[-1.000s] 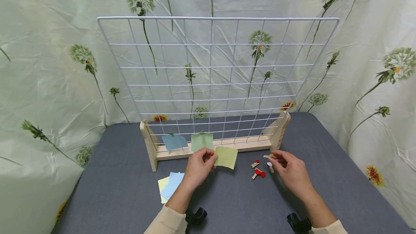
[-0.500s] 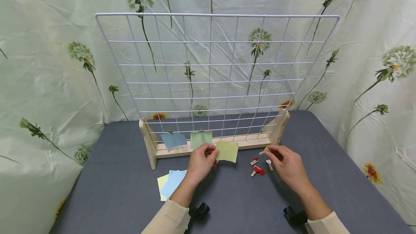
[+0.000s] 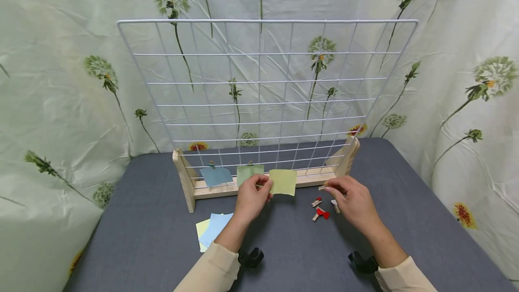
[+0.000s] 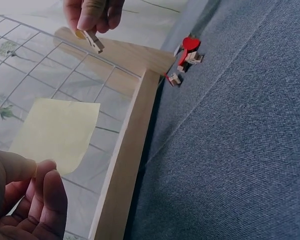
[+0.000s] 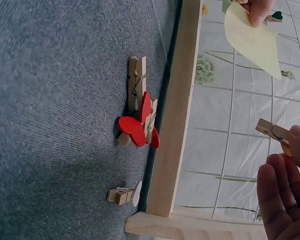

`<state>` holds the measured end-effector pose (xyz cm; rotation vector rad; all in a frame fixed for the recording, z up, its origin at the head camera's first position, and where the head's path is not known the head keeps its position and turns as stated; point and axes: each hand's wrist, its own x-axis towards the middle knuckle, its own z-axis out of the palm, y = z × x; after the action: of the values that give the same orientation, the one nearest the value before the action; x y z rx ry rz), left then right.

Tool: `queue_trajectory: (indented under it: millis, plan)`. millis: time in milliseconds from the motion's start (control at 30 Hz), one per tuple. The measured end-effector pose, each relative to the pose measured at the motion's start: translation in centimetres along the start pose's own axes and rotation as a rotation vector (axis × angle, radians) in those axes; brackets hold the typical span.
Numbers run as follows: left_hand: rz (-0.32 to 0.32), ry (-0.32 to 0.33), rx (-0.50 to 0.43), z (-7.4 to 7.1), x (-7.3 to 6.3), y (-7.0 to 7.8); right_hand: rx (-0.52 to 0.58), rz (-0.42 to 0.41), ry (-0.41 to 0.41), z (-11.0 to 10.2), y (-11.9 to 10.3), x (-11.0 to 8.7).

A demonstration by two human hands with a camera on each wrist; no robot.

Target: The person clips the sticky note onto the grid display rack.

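Observation:
My left hand (image 3: pixel 253 197) pinches a yellow paper note (image 3: pixel 283 182) by its left edge, between thumb and fingers, in front of the lower grid. To the right, my right hand (image 3: pixel 353 199) pinches a small wooden clothespin (image 5: pixel 273 131) that has a yellow ornament, mostly covered by the fingertips. Its jaw end points toward the note, and the two are apart. On the white wire grid (image 3: pixel 259 83) hang a blue note (image 3: pixel 216 176) and a green note (image 3: pixel 245 172), each under a clip; the left hand partly covers the green one.
Several clothespins lie on the dark table below the right hand, some with red hearts (image 5: pixel 132 131), one with a white heart (image 5: pixel 137 194). Loose blue and yellow notes (image 3: pixel 216 226) lie left. The grid stands in a wooden base (image 3: pixel 186 179), before a flowered curtain.
The left hand has lifted the yellow note slightly up toward the grid, and the note now faces flatter. The right hand has moved left and up with its clothespin, closer to the note.

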<state>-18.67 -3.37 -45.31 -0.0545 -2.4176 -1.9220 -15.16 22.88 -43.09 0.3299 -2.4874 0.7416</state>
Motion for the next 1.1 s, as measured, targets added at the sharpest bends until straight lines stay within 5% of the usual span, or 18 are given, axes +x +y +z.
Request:
queue_trajectory:
  millis: [567,1100]
  plan:
    - [0.001,0.04,0.019,0.6,0.8,0.5,0.029,0.021,-0.002,0.8,-1.0,2.1]
    - [0.027,0.07,0.022,1.0,0.9,0.7,0.189,0.023,0.043,2.6,-2.2,4.2]
